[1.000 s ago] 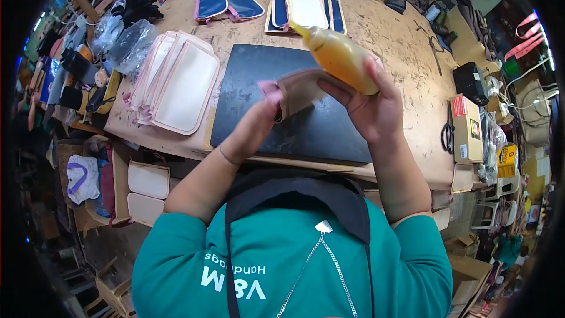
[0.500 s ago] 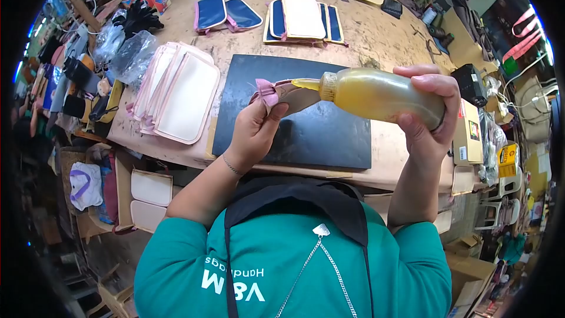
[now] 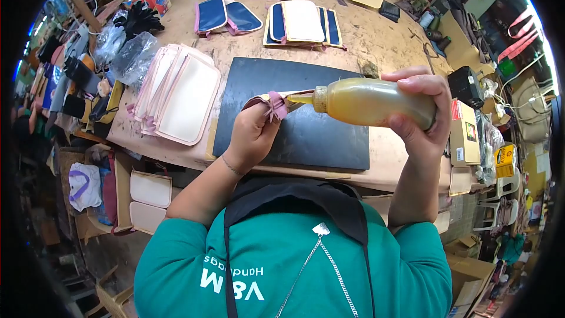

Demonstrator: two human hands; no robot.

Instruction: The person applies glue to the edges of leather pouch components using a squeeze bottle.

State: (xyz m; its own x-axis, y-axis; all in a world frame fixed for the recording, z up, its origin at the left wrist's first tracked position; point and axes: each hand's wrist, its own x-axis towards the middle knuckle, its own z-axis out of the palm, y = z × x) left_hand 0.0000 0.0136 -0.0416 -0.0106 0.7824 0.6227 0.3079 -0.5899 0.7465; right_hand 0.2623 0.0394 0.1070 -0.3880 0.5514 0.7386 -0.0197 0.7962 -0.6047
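My right hand (image 3: 428, 109) is wrapped around a squeeze bottle (image 3: 371, 103) of yellowish liquid, tipped on its side with the nozzle pointing left. The nozzle tip meets the mauve edge of a small panel (image 3: 275, 106), which my left hand (image 3: 252, 132) pinches between thumb and fingers. Most of that panel is seen edge-on, so its face is hidden. Both hands are above a black board (image 3: 288, 73) lying on the worktable. To its left sits a fanned stack of cream panels with mauve edges (image 3: 188, 97).
Farther back on the table (image 3: 176, 20) lie navy and cream panels (image 3: 303, 20). Plastic bags (image 3: 134, 56) and black gloves (image 3: 140, 20) crowd the left side. Cardboard boxes (image 3: 465, 132) stand on the right. A person's arm shows at top left.
My left hand has turned the panel, so its mauve edge now faces the nozzle more. The bottle has shifted slightly left and down.
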